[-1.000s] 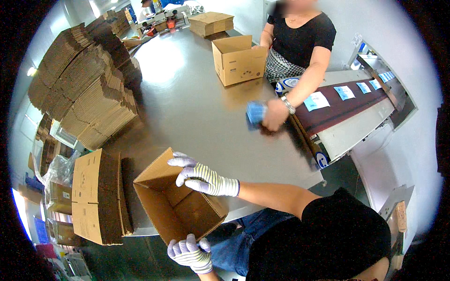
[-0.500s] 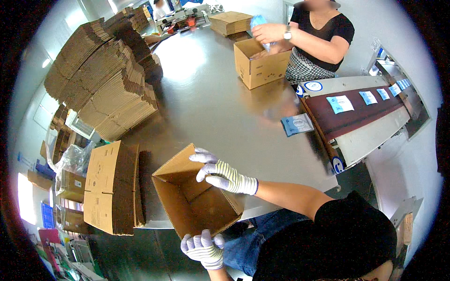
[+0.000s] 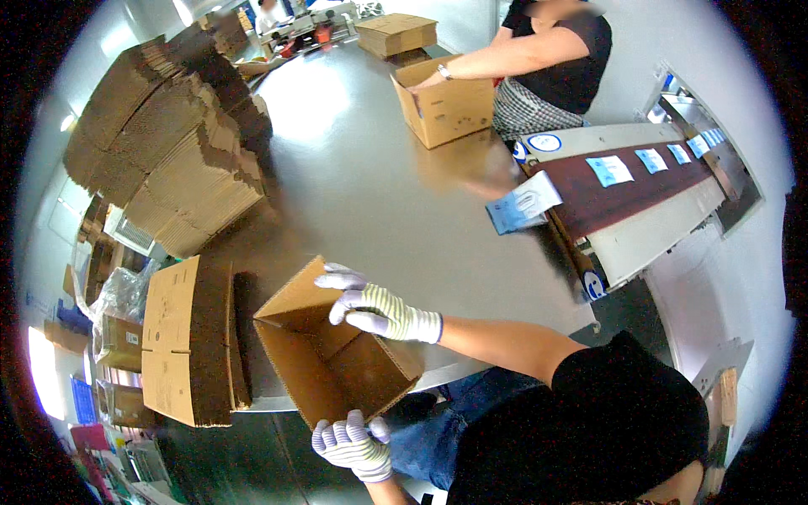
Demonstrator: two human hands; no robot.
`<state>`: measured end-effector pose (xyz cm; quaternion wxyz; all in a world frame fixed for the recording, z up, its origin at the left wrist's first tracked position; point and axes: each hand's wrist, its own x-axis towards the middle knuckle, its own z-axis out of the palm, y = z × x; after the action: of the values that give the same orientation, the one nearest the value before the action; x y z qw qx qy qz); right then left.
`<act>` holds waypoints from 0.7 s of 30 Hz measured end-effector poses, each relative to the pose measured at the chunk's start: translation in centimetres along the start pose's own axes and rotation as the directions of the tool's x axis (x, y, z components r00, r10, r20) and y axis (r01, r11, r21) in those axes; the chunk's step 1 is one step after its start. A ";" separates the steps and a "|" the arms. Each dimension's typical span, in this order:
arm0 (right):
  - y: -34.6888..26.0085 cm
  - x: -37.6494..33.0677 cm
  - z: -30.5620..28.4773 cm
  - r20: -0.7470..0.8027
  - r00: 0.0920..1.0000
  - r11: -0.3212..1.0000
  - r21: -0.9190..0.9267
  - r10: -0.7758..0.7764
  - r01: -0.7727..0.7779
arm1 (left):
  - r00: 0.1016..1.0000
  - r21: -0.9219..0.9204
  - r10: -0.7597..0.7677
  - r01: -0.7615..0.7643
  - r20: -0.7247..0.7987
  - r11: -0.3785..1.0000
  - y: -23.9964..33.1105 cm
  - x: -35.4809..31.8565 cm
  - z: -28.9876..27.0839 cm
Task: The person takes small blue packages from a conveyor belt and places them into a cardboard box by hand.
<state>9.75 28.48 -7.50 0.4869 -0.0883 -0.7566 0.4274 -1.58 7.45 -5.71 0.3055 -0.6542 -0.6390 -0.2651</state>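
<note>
An open, empty cardboard box (image 3: 324, 370) tilts at the table's near edge, its mouth facing up toward me. My left hand (image 3: 353, 446), in a striped knit glove, grips the box's near rim with its fingers curled over the edge. Across the right-hand wall reaches my right hand (image 3: 379, 311), gloved alike. Its fingers lie at the far corner of the rim and its thumb is inside the mouth. Left of the box stands a bundle of flattened cartons (image 3: 171, 341).
Tall stacks of flat cartons (image 3: 181, 160) line the table's left side. Across the metal table (image 3: 362, 210), a co-worker reaches into another box (image 3: 454, 109). Blue-and-white packets (image 3: 610, 171) lie along a conveyor belt (image 3: 581, 206) at right; another packet (image 3: 522, 204) tilts at its end.
The co-worker has lowered the hand that held a blue packet into their box. At the belt's end a packet now tips over the one lying there. My hands stay on my box.
</note>
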 end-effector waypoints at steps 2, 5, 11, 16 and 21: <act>0.5 0.2 0.5 -0.013 1.000 0.999 0.039 -0.017 0.017 | 1.000 0.002 -0.005 0.005 0.022 1.000 0.3 0.1 -0.2; 1.0 0.3 0.6 -0.001 0.999 0.994 0.101 -0.038 0.038 | 0.999 -0.003 -0.021 0.021 0.036 1.000 0.5 -0.1 0.1; 1.4 0.4 0.7 0.016 0.999 0.986 0.163 -0.048 0.044 | 0.996 0.019 -0.010 0.008 0.094 1.000 0.8 0.4 -0.2; 1.8 0.5 0.5 0.021 0.993 0.989 0.088 -0.118 0.116 | 0.987 0.018 0.016 -0.019 0.158 1.000 0.8 0.4 -0.6; 0.6 -0.8 0.6 -0.031 0.999 0.999 0.028 -0.026 0.027 | 0.974 0.081 -0.023 0.004 0.226 0.997 1.9 3.2 -2.2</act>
<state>9.55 28.09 -8.57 0.5051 -0.0777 -0.7441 0.4303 0.51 8.04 -2.00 0.2546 -0.6631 -0.6843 -0.1649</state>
